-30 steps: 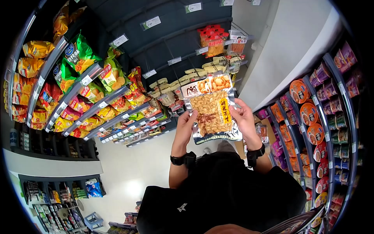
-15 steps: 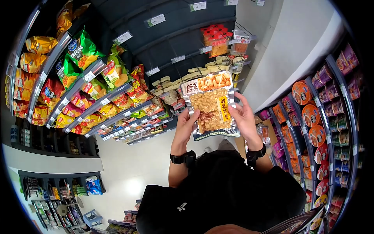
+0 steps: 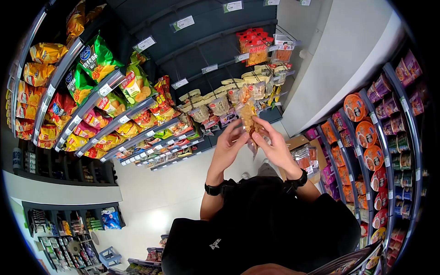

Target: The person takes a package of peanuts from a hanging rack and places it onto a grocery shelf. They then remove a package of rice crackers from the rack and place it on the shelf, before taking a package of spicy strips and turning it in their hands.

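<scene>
The left hand (image 3: 228, 145) and right hand (image 3: 276, 145) are clamped on a clear plastic packet of golden-tan food (image 3: 247, 110) at centre, its top blocking some beige hanging bags (image 3: 219, 106) at twelve o'clock; at four, a brown cardboard box (image 3: 297, 140) holds clear-wrapped reddish packs (image 3: 304, 160); at ten stands a glossy green snack bag (image 3: 98, 59).

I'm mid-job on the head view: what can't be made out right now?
Head view:
- Peanut packet: label unreadable, held nearly edge-on; its lower part is partly hidden by the left grip and right grip.
- Cardboard box: near side hidden behind the right forearm.
- Price tags: fine print too small.
</scene>
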Demonstrator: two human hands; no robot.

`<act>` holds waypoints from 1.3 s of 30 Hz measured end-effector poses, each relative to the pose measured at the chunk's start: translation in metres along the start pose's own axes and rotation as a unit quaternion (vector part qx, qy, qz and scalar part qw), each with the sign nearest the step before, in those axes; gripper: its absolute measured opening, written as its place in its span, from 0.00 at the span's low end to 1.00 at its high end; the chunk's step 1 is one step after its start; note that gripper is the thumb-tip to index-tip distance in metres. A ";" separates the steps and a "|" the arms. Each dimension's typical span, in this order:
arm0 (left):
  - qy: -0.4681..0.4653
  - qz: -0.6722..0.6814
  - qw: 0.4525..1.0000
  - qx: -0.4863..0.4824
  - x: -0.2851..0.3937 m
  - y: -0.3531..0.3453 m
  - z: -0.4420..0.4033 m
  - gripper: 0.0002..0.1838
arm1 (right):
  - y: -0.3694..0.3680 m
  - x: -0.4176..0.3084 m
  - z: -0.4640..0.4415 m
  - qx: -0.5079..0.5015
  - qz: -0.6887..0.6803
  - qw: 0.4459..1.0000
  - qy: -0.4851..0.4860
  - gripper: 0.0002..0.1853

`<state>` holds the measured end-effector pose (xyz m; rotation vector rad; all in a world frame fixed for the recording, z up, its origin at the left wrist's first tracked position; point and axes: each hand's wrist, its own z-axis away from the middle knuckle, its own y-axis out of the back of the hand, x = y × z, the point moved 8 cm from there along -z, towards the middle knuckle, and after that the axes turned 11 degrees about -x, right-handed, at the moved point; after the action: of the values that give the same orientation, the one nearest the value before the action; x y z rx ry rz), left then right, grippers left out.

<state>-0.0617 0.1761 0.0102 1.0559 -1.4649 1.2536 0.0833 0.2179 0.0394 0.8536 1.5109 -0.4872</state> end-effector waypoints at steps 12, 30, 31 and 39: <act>-0.028 -0.073 0.997 -0.010 0.025 -0.005 0.009 0.19 | 0.011 0.045 0.007 0.071 -0.386 0.913 -0.116 0.23; -0.034 -0.010 0.990 0.135 0.005 0.036 0.015 0.09 | 0.022 0.057 0.011 0.019 -0.325 0.942 -0.077 0.17; -0.037 -0.012 0.990 0.137 0.007 0.036 0.015 0.10 | 0.020 0.054 0.011 -0.006 -0.334 0.939 -0.078 0.17; -0.040 0.013 0.990 0.138 0.012 0.034 0.012 0.12 | 0.020 0.046 0.009 -0.031 -0.341 0.934 -0.099 0.17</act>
<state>-0.0990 0.1675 0.0141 1.2842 -1.3948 1.4786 0.1062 0.2347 -0.0033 0.1918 1.5998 -0.9938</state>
